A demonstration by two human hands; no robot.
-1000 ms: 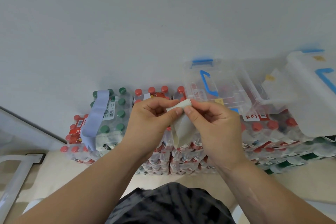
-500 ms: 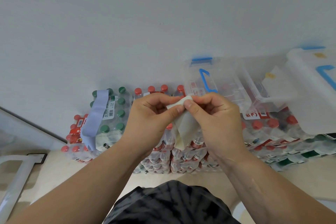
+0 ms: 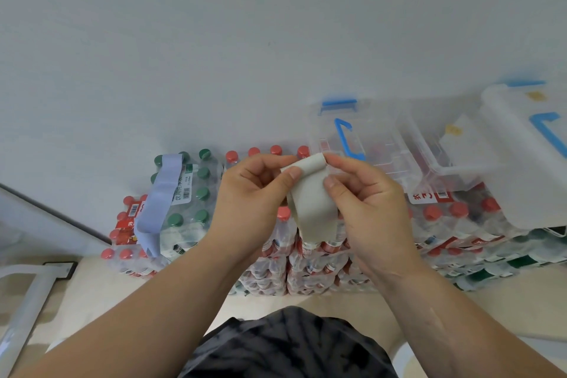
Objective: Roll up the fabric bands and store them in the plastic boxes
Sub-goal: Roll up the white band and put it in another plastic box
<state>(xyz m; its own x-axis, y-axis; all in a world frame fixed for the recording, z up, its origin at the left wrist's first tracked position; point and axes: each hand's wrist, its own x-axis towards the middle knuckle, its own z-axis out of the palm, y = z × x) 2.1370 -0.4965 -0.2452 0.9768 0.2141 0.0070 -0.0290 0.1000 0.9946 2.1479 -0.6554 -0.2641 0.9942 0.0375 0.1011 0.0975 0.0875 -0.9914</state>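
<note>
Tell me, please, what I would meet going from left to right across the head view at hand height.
From the left: lavender band → left hand → cream band → right hand → open plastic box.

Single head-worn wide-angle view: faces forward and down from above the torso, close on left hand (image 3: 251,202) and right hand (image 3: 368,212), bottle packs (image 3: 306,270) and wall (image 3: 245,40) beyond.

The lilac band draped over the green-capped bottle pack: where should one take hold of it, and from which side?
Pinch the lilac band at its lower end, coming from the near side. That end seems to hang free over the front of the bottle pack, so fingers can close on both faces. The rest lies flat across the green caps, offering no free edge.
</note>
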